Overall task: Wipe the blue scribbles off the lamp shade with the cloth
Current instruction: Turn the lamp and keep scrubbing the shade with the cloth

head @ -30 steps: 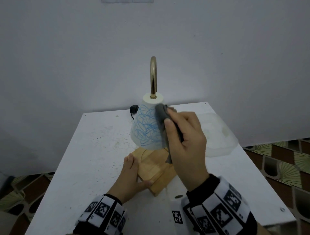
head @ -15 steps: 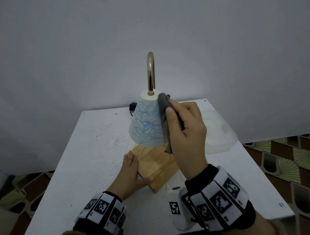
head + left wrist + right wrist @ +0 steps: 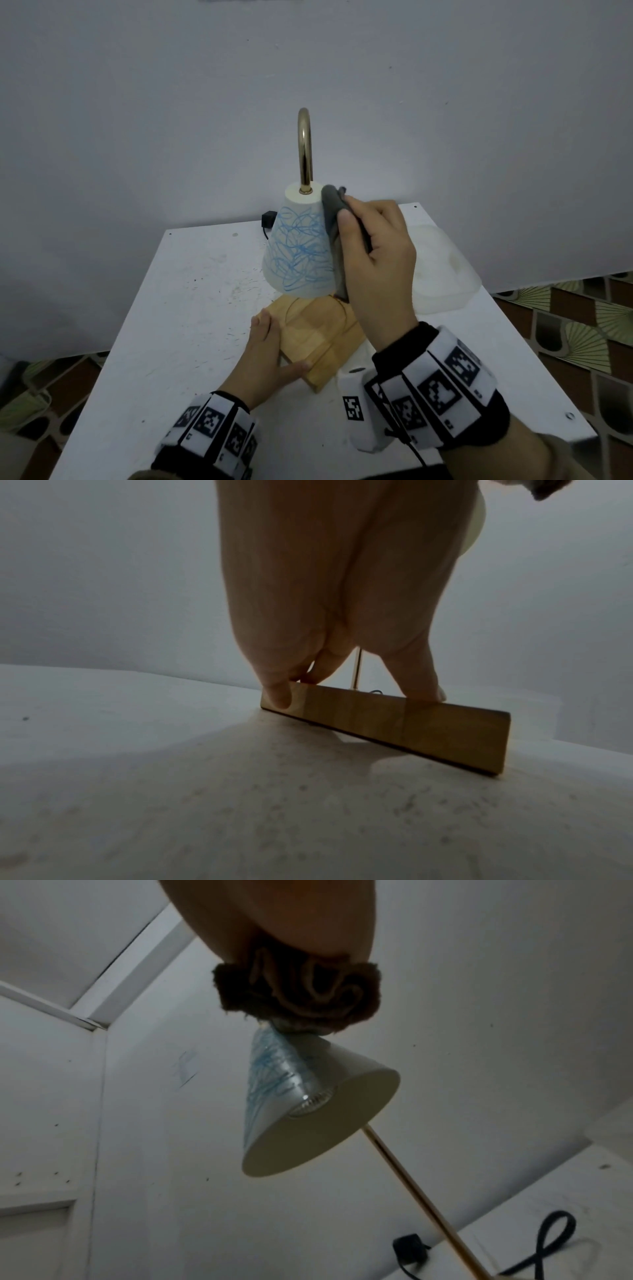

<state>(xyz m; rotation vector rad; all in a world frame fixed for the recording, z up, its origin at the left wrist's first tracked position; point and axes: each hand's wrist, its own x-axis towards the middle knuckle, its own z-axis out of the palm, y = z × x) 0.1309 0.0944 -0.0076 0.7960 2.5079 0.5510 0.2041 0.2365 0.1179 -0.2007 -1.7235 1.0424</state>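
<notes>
A white cone lamp shade (image 3: 297, 250) carries blue scribbles across its front and hangs from a curved brass arm (image 3: 304, 150) over a wooden base (image 3: 318, 339). My right hand (image 3: 375, 263) grips a bunched grey cloth (image 3: 330, 209) and presses it against the upper right side of the shade, near its top rim. From below, in the right wrist view, the cloth (image 3: 301, 1001) touches the shade (image 3: 308, 1096) at its narrow end. My left hand (image 3: 265, 349) rests flat on the near left corner of the base, fingers straight, thumb along the front edge (image 3: 383, 723).
A translucent white plastic container (image 3: 442, 270) sits on the white table (image 3: 171, 325) just right of the lamp. A black plug (image 3: 268, 219) and cord (image 3: 548, 1240) lie behind the lamp by the wall. Patterned floor shows past both table sides.
My right hand has slid the cloth up the right side of the shade, from about mid-height to its top rim. The left hand stays on the base.
</notes>
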